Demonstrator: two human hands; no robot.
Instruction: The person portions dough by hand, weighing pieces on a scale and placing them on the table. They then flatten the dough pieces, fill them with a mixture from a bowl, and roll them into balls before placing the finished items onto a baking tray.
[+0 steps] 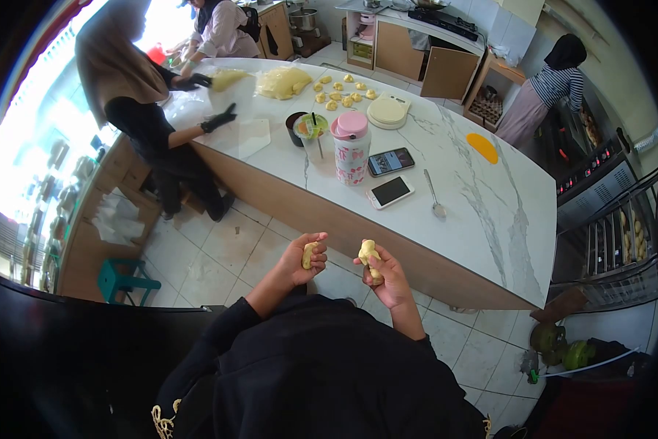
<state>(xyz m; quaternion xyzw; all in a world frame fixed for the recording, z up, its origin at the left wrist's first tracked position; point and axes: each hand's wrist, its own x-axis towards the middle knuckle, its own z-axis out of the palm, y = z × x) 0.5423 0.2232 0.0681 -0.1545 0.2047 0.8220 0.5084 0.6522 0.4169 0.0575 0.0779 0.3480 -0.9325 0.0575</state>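
Note:
My left hand (305, 260) is closed around a small piece of yellow dough (308, 254). A larger lump of yellow dough (371, 257) sits in my right hand (386, 274), sticking out above the fingers. Both hands are held in front of my black top, above the tiled floor, just short of the front edge of the white marble counter (482, 212). The two hands are a short gap apart.
On the counter lie two phones (391, 175), a spoon (434, 197), a pink-lidded container (351, 150), a dark cup (297, 128), a scale (387, 112), dough pieces (343, 94) and a big dough mass (283, 82). A person in black gloves (135, 95) works at the left; another stands by the oven (548, 88). A rack (610, 241) is right.

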